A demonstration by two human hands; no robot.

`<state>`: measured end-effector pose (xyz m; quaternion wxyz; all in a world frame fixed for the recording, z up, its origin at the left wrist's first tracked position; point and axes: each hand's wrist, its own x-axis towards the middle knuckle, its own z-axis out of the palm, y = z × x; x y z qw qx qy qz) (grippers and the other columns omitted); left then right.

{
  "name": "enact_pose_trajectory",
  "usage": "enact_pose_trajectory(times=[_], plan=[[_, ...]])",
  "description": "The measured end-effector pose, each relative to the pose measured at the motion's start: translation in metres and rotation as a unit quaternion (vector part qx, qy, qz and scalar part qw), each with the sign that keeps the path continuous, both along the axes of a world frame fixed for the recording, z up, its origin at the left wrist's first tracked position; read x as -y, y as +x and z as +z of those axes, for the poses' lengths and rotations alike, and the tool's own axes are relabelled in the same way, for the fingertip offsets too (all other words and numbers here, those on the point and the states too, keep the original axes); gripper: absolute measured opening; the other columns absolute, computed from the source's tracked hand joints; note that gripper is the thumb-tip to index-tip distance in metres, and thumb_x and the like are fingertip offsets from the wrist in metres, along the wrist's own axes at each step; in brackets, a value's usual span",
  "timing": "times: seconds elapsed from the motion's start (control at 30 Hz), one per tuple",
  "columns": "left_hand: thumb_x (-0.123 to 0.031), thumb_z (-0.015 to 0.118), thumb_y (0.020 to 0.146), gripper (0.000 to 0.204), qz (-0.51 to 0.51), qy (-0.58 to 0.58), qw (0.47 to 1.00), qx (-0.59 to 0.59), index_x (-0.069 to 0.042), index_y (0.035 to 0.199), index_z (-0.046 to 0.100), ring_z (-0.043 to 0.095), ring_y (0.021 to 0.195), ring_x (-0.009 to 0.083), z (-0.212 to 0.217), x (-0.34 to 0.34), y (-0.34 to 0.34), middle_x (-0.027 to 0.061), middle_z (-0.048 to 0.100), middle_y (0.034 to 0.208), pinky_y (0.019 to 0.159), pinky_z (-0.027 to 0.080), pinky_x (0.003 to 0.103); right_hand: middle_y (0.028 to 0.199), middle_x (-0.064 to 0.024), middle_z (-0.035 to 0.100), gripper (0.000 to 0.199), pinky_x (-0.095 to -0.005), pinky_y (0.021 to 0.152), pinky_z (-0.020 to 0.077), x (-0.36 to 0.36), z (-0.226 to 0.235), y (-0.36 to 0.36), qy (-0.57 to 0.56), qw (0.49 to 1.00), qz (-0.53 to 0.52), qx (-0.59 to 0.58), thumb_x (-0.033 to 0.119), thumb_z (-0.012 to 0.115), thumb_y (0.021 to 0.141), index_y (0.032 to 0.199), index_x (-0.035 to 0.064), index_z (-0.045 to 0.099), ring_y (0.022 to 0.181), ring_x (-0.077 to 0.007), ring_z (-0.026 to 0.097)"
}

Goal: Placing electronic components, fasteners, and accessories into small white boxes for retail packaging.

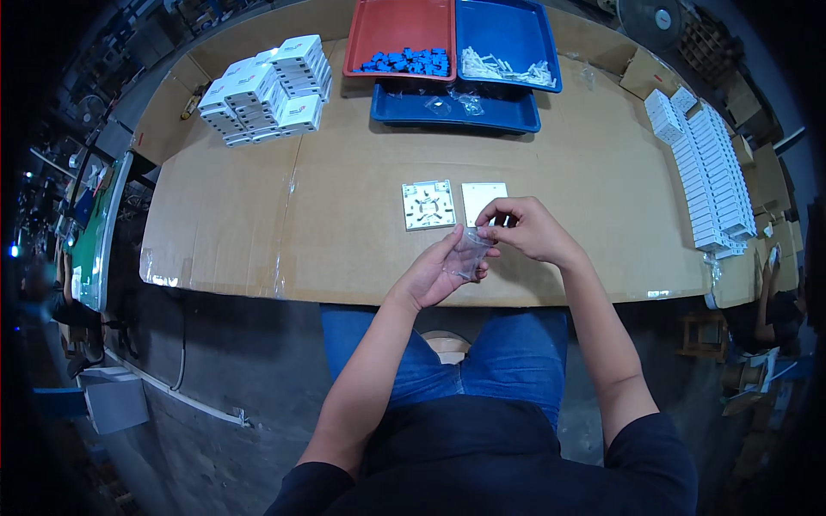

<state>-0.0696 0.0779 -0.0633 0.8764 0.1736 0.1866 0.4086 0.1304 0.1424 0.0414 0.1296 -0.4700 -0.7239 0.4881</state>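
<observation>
Above the table's front edge, my left hand (440,270) holds a small clear plastic bag (470,254), its fingers curled behind it. My right hand (527,230) pinches the bag's upper edge between thumb and fingers. Whether something small is also in that pinch, I cannot tell. Just beyond my hands lies a square white plastic tray (428,205) with moulded clips and slots facing up. Beside it, to the right, rests a flat white square cover (483,196), partly hidden by my right hand.
Stacked white boxes (267,90) stand at the far left. At the back, a red bin (400,26) holds blue parts, a blue bin (506,26) holds white parts, and a lower blue tray (413,110) carries clear bags. Rows of white boxes (707,172) line the right.
</observation>
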Motion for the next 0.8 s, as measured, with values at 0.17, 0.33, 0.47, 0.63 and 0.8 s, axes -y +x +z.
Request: enact_pose_trajectory(times=[0.17, 0.33, 0.47, 0.63, 0.8], plan=[[-0.048, 0.04, 0.113, 0.051, -0.009, 0.017, 1.0, 0.004, -0.006, 0.136, 0.057, 0.066, 0.094, 0.02, -0.003, -0.002, 0.002, 0.0146, 0.069, 0.119, 0.087, 0.055, 0.036, 0.108, -0.0075, 0.071, 0.013, -0.0294, 0.074, 0.0519, -0.017, -0.019, 0.003, 0.087, 0.983, 0.124, -0.106, 0.008, 0.074, 0.091, 0.1, -0.0005, 0.076, 0.08, -0.0129, 0.063], [-0.048, 0.044, 0.111, 0.049, -0.015, 0.046, 0.999, 0.001, -0.007, 0.135, 0.057, 0.068, 0.094, 0.0219, -0.014, -0.001, -0.001, 0.0146, 0.068, 0.117, 0.089, 0.055, 0.039, 0.114, -0.0098, 0.071, 0.014, -0.0317, 0.075, 0.055, -0.021, -0.016, -0.003, -0.05, 0.977, 0.191, -0.08, 0.007, 0.069, 0.094, 0.101, -0.004, 0.076, 0.08, -0.0144, 0.064], [-0.048, 0.044, 0.112, 0.048, -0.01, 0.043, 0.999, 0.015, -0.008, 0.135, 0.057, 0.068, 0.093, 0.0217, -0.007, -0.001, 0.0, 0.0144, 0.069, 0.116, 0.088, 0.055, 0.038, 0.118, -0.0083, 0.071, 0.019, -0.0292, 0.08, 0.0542, -0.02, -0.017, -0.001, -0.099, 0.972, 0.197, -0.08, 0.01, 0.064, 0.101, 0.109, -0.0034, 0.075, 0.083, -0.0117, 0.064], [-0.048, 0.043, 0.112, 0.048, -0.013, 0.028, 0.999, 0.03, -0.009, 0.134, 0.058, 0.068, 0.092, 0.0198, -0.004, -0.001, 0.001, 0.0108, 0.069, 0.116, 0.084, 0.055, 0.035, 0.109, -0.0077, 0.073, 0.032, -0.0339, 0.084, 0.0536, -0.02, -0.02, 0.002, -0.014, 0.977, 0.171, -0.127, 0.023, 0.056, 0.109, 0.12, -0.0034, 0.071, 0.088, -0.0144, 0.062], [-0.045, 0.042, 0.113, 0.045, -0.007, 0.032, 0.999, 0.02, -0.008, 0.135, 0.057, 0.067, 0.095, 0.0226, -0.017, -0.003, 0.0, 0.0123, 0.068, 0.116, 0.086, 0.054, 0.037, 0.105, -0.0086, 0.072, 0.044, -0.0337, 0.084, 0.0526, -0.011, -0.015, -0.01, -0.111, 0.975, 0.19, -0.028, 0.035, 0.046, 0.113, 0.125, -0.0023, 0.068, 0.089, -0.016, 0.061]])
